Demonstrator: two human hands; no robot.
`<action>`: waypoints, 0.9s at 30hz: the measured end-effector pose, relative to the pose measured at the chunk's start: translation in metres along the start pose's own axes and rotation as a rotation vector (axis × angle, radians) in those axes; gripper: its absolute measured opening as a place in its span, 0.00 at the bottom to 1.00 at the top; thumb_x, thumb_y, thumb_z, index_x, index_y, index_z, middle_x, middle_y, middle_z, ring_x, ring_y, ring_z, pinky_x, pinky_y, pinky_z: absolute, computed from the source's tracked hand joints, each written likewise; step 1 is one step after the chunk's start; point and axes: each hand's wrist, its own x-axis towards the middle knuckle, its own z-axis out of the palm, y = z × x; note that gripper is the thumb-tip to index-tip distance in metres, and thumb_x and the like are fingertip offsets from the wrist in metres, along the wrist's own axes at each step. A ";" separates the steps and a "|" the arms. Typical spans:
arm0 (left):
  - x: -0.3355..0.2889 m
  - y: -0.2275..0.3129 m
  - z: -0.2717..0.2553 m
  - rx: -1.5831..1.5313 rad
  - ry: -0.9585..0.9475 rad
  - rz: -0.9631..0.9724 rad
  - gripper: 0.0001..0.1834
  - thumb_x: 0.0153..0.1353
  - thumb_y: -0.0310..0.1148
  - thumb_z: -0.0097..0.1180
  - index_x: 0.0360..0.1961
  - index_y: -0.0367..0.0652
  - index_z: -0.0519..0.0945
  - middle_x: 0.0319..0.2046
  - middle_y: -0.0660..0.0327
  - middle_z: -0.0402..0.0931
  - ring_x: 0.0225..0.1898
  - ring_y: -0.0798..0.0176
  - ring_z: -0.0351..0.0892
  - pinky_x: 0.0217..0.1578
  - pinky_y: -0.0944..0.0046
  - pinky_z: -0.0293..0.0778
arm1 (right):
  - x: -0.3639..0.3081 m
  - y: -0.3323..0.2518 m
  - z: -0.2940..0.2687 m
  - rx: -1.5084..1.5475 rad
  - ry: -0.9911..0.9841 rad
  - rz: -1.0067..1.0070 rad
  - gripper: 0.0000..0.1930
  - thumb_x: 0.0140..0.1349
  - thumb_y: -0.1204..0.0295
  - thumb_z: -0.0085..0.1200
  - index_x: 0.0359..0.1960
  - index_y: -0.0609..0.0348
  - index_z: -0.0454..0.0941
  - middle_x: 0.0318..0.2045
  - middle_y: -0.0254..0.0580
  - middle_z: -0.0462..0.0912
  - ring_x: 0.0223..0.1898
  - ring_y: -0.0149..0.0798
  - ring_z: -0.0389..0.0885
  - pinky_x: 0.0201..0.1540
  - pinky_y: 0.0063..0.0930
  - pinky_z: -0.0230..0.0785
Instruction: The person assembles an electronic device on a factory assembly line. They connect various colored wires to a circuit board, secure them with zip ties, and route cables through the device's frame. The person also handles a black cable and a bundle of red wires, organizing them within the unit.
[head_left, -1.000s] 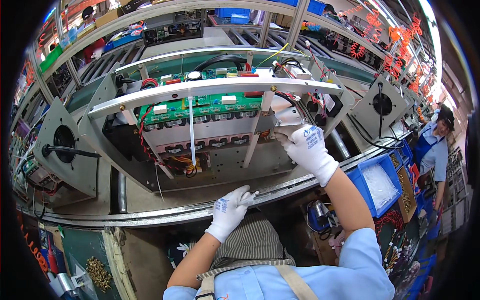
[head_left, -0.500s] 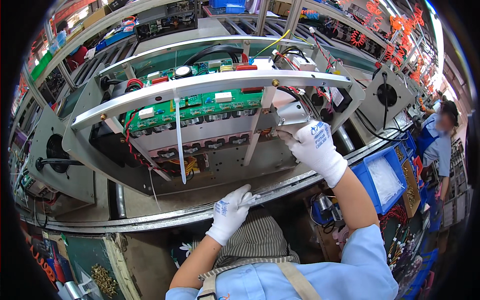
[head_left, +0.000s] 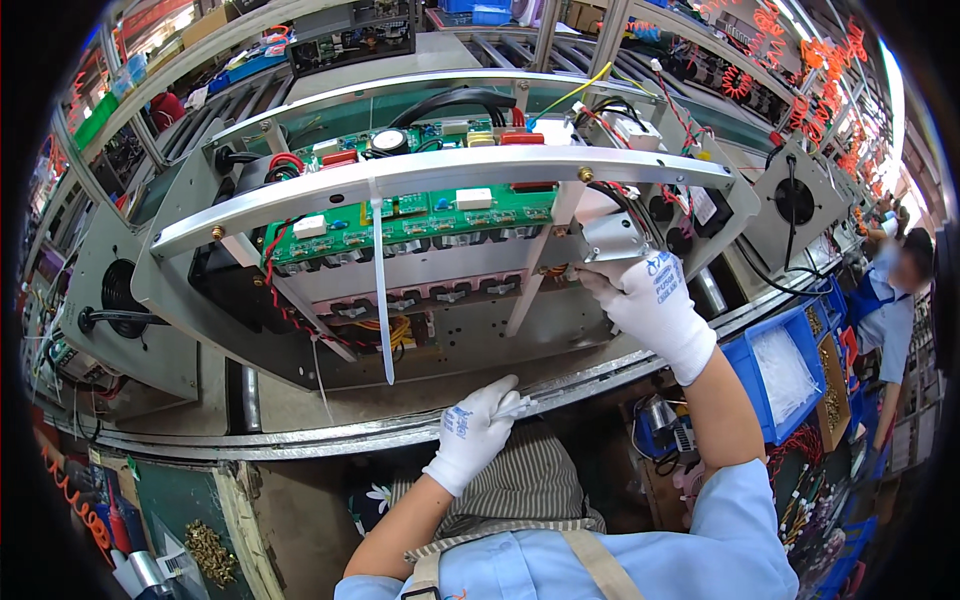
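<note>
A large open metal chassis (head_left: 165, 285) stands in front of me, with a green circuit board (head_left: 420, 208) behind its aluminium crossbar (head_left: 450, 168). A white cable tie (head_left: 381, 300) hangs from that bar. My right hand (head_left: 660, 310), in a white glove, is closed at the lower edge of a silver metal bracket (head_left: 612, 236) on the chassis's right side; what its fingertips grip is hidden. Nearer to me, below the bench edge, my gloved left hand (head_left: 474, 430) is closed around some white cable ties (head_left: 516, 406) whose ends stick out to the right.
At right, a blue bin (head_left: 785, 370) holds white strips, beside trays of brass-coloured fasteners (head_left: 832, 390). Other chassis with fans stand left (head_left: 120, 300) and right (head_left: 797, 205) on the line. A metal rail (head_left: 330, 440) edges the bench. A person (head_left: 885, 310) works at far right.
The whole view has shifted slightly, so the scene sits further right. My right hand stays at the bracket with a small shift of its fingers; my left hand still holds the cable ties.
</note>
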 end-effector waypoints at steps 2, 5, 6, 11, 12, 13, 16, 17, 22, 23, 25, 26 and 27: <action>-0.001 -0.001 0.003 -0.016 0.012 0.024 0.16 0.60 0.33 0.59 0.49 0.40 0.80 0.40 0.47 0.81 0.42 0.46 0.82 0.42 0.58 0.77 | -0.003 0.005 0.009 0.068 -0.014 0.037 0.08 0.60 0.69 0.59 0.39 0.54 0.85 0.32 0.45 0.85 0.33 0.48 0.84 0.36 0.36 0.76; 0.001 -0.001 0.001 0.009 0.015 0.049 0.16 0.61 0.34 0.58 0.49 0.41 0.80 0.40 0.47 0.82 0.42 0.46 0.82 0.42 0.57 0.77 | -0.002 -0.012 0.001 0.106 -0.026 0.071 0.08 0.60 0.69 0.59 0.39 0.54 0.84 0.34 0.45 0.85 0.36 0.48 0.84 0.39 0.37 0.76; 0.001 -0.002 0.000 0.020 0.017 0.037 0.16 0.61 0.35 0.58 0.49 0.41 0.80 0.40 0.48 0.82 0.42 0.47 0.82 0.42 0.57 0.77 | -0.001 -0.019 -0.003 0.107 -0.026 0.076 0.08 0.60 0.68 0.58 0.39 0.55 0.84 0.35 0.45 0.85 0.37 0.48 0.84 0.39 0.37 0.76; -0.005 -0.014 0.002 0.119 0.021 0.027 0.18 0.63 0.38 0.57 0.51 0.42 0.79 0.42 0.48 0.81 0.45 0.46 0.81 0.45 0.58 0.77 | -0.005 -0.027 0.018 0.294 0.207 -0.023 0.12 0.62 0.63 0.57 0.43 0.55 0.81 0.28 0.50 0.83 0.33 0.52 0.82 0.36 0.39 0.74; -0.008 -0.006 -0.002 -0.003 0.026 0.045 0.18 0.63 0.36 0.56 0.52 0.42 0.78 0.43 0.47 0.81 0.46 0.46 0.81 0.46 0.58 0.77 | -0.019 -0.034 0.018 0.222 -0.112 0.238 0.16 0.60 0.63 0.59 0.46 0.60 0.79 0.37 0.52 0.83 0.37 0.48 0.83 0.39 0.38 0.74; -0.012 -0.001 -0.007 -0.117 0.072 0.052 0.18 0.63 0.35 0.56 0.53 0.42 0.78 0.44 0.47 0.80 0.47 0.47 0.80 0.47 0.58 0.77 | -0.034 -0.059 0.017 0.331 0.195 0.174 0.18 0.60 0.69 0.60 0.49 0.63 0.76 0.41 0.50 0.81 0.40 0.44 0.81 0.43 0.36 0.72; -0.059 0.034 -0.061 -0.117 0.168 0.036 0.18 0.64 0.32 0.54 0.54 0.40 0.77 0.45 0.49 0.80 0.48 0.51 0.81 0.48 0.60 0.76 | -0.099 -0.091 0.024 0.470 0.611 0.163 0.31 0.63 0.76 0.55 0.67 0.66 0.58 0.65 0.52 0.64 0.68 0.48 0.59 0.72 0.40 0.46; -0.084 0.029 -0.071 0.010 0.238 0.062 0.17 0.64 0.31 0.54 0.54 0.39 0.77 0.43 0.51 0.80 0.47 0.53 0.81 0.48 0.61 0.76 | -0.117 -0.105 0.023 0.378 0.595 0.160 0.29 0.70 0.65 0.49 0.66 0.69 0.59 0.67 0.57 0.61 0.67 0.50 0.62 0.69 0.41 0.53; -0.235 0.058 -0.221 0.608 0.371 -0.625 0.11 0.60 0.35 0.53 0.37 0.43 0.84 0.36 0.55 0.83 0.41 0.52 0.81 0.43 0.58 0.76 | -0.148 -0.111 0.099 1.155 0.009 0.163 0.18 0.72 0.76 0.42 0.61 0.70 0.69 0.57 0.50 0.76 0.55 0.39 0.76 0.60 0.32 0.67; -0.269 0.070 -0.246 0.979 0.471 -0.834 0.11 0.60 0.36 0.53 0.33 0.43 0.85 0.34 0.54 0.83 0.40 0.53 0.81 0.42 0.58 0.76 | -0.146 -0.110 0.108 1.156 -0.021 0.173 0.17 0.73 0.76 0.42 0.60 0.70 0.70 0.56 0.49 0.76 0.53 0.38 0.77 0.58 0.31 0.69; -0.340 0.102 -0.299 1.140 0.736 -0.948 0.11 0.59 0.35 0.53 0.34 0.43 0.85 0.29 0.56 0.82 0.32 0.56 0.82 0.37 0.59 0.75 | -0.138 -0.116 0.100 1.152 -0.083 0.169 0.16 0.73 0.76 0.41 0.59 0.70 0.71 0.54 0.48 0.78 0.50 0.36 0.78 0.55 0.28 0.71; -0.364 0.119 -0.311 0.941 1.048 -1.028 0.09 0.58 0.33 0.54 0.32 0.42 0.84 0.24 0.58 0.81 0.27 0.61 0.80 0.33 0.62 0.73 | -0.131 -0.125 0.096 1.159 -0.095 0.170 0.16 0.73 0.76 0.41 0.59 0.70 0.71 0.53 0.48 0.79 0.49 0.36 0.78 0.55 0.29 0.71; -0.413 0.122 -0.336 1.157 0.855 -1.253 0.07 0.55 0.31 0.57 0.29 0.39 0.83 0.22 0.57 0.80 0.25 0.67 0.78 0.30 0.63 0.70 | -0.124 -0.132 0.097 1.177 -0.106 0.153 0.17 0.73 0.76 0.41 0.59 0.70 0.71 0.52 0.48 0.79 0.50 0.36 0.78 0.55 0.29 0.71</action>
